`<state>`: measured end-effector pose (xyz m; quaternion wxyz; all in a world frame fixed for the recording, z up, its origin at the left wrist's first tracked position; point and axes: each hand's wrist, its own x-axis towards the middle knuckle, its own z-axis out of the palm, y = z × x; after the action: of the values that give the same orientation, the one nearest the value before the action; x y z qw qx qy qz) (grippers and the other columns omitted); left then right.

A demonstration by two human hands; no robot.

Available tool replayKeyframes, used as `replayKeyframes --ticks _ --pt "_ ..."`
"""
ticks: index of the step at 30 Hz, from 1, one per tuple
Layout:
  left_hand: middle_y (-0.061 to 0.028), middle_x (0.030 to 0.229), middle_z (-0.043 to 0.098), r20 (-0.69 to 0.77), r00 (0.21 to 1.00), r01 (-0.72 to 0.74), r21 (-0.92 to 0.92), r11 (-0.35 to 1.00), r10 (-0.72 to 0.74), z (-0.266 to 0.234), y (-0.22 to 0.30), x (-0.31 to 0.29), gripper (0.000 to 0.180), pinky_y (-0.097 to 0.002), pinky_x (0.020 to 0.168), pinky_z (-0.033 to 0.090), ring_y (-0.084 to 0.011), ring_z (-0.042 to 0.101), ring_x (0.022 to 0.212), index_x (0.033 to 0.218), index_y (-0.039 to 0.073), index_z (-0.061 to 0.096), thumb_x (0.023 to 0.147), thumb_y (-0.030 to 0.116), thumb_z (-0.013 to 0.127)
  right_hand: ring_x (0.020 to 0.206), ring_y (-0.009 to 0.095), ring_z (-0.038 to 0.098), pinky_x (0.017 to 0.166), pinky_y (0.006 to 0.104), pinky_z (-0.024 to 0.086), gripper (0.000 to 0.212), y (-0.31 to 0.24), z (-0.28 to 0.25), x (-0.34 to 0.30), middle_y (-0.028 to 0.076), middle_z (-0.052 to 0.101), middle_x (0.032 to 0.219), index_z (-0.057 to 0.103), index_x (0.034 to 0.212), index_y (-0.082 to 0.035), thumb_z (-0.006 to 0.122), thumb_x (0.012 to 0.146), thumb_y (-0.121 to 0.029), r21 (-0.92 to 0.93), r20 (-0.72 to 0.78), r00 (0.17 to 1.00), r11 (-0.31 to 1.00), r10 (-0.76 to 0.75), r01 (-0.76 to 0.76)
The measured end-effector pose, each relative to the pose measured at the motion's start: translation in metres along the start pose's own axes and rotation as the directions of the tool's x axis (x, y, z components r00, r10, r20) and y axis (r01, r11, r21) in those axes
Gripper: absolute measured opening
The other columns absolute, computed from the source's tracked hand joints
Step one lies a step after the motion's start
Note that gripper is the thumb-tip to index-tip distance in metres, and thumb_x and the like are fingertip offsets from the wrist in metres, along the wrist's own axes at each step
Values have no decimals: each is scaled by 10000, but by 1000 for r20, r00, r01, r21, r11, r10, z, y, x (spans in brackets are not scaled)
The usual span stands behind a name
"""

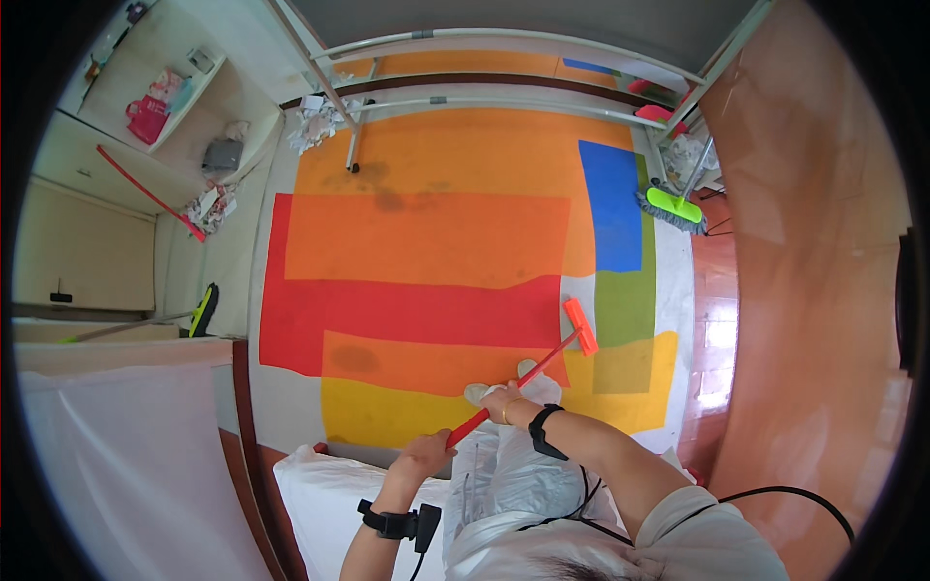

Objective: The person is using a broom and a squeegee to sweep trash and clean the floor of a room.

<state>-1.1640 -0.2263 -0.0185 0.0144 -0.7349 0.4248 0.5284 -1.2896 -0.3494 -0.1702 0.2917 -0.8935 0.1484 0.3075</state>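
Observation:
Both hands are closed around the red handle [469,427] of a broom-like tool, held slanting away to the right. My left hand [424,453] grips its near end. Farther up the handle is my right hand [500,401]. At the far end, the flat orange head [581,326] is over the multicoloured carpet [417,310], at the border of white, olive and yellow patches. Whether bristles or a rubber edge lie under the head cannot be told. My shoes [528,369] are just beside the handle, on the carpet's near part.
A wheeled metal frame [351,136] stands across the far side, with paper scraps [315,124] by its left leg. A green-and-grey mop [675,205] rests at the right. Leftward are a red-handled tool [150,189], a litter pile [210,205], a green brush [203,310] and shelves [194,97].

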Motion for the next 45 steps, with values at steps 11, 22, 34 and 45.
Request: replayKeyframes --ticks 11,22,34,45 --pt "-181 786 575 -109 894 446 119 887 -434 -89 -45 -158 251 -420 699 422 -340 545 783 921 46 491 734 206 540 790 209 556 757 413 268 113 -199 -43 48 55 600 747 599 746 -141 518 669 -161 131 -237 903 909 -359 395" --pt "-193 874 552 -98 983 148 -76 986 -155 -65 -31 -93 303 -356 710 401 -325 521 843 991 12 483 748 187 526 838 190 534 753 398 281 136 -103 -54 43 26 589 758 583 799 -157 543 669 -153 -66 -144 953 963 -267 260" --pt "-208 794 561 -156 978 131 -54 990 -138 -91 29 9 270 -415 667 414 -363 527 785 937 27 486 748 217 519 857 186 533 744 420 286 142 9 -96 62 28 591 813 592 801 -165 507 688 -153 -108 32 985 979 -171 174" --pt "-174 855 564 6 901 419 -265 868 -433 -167 76 -43 394 -325 730 403 -294 539 825 1047 15 475 709 182 589 776 208 569 783 466 285 137 -28 -173 64 41 605 762 608 755 -135 479 724 -171 -9 -78 857 860 -509 510"
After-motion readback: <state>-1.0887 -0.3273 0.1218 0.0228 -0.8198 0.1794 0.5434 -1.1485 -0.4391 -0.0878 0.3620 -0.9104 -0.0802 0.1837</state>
